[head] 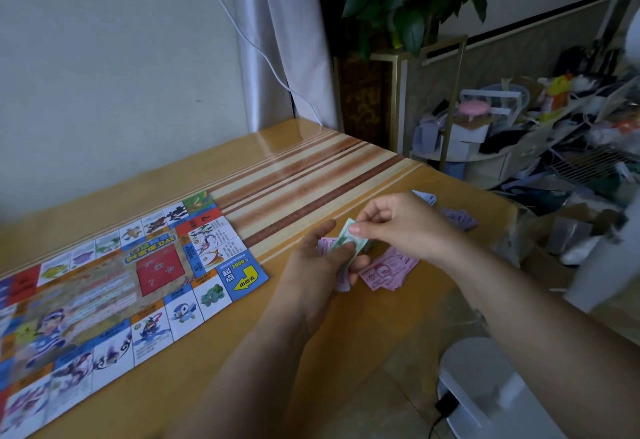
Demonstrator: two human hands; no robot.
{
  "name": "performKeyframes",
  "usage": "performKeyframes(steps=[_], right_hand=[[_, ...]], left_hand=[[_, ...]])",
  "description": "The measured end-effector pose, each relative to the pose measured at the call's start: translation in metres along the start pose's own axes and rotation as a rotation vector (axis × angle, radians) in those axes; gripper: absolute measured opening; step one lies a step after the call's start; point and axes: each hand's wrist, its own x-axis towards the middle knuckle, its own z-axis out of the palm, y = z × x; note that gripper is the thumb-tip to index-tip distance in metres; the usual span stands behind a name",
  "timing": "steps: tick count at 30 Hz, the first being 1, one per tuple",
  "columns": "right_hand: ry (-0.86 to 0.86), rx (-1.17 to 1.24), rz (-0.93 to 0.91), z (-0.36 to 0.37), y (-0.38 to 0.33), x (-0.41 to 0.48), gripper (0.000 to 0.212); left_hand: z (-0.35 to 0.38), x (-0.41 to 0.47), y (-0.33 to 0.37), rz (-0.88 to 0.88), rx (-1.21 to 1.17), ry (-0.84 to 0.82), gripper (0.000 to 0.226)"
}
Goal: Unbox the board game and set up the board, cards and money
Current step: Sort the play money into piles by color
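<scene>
The colourful paper game board (114,282) lies unfolded and flat on the left half of the table (311,175). To its right, my left hand (318,265) holds a small stack of play money bills (341,248), pink and green. My right hand (398,223) pinches the top green bill of that stack. A pile of pink bills (388,272) lies on the table just under my hands. Purple bills (459,218) and a pale blue bill (427,197) lie beyond my right hand near the table's right edge.
The table has a striped band down its middle and ends close behind the purple bills. A potted plant on a gold stand (398,57) and a cluttered shelf (519,133) stand beyond. A white device (485,393) sits on the floor at lower right.
</scene>
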Motion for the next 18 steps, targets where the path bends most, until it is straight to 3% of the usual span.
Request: performKeyframes(steps=[5,11,14,16,18], right_hand=[[0.186,-0.140,0.021,0.003,0.020,0.032,0.010],[0.233,-0.620,-0.030,0.016,0.024,0.039,0.022],[0.290,-0.412,-0.124,0.016,0.013,0.030,0.024],[0.166,-0.152,-0.110,0.016,0.000,0.018,0.025],[-0.003,-0.073,-0.058,0.016,-0.008,0.008,0.023]], left_hand=[[-0.008,0.005,0.001,-0.028,-0.263,0.126,0.050],[-0.017,0.003,0.002,-0.043,-0.220,0.097,0.064],[-0.017,0.003,0.001,-0.049,-0.107,0.112,0.065],[-0.016,0.003,0.001,-0.045,-0.048,0.107,0.063],[-0.013,0.003,0.000,-0.025,0.025,0.086,0.060]])
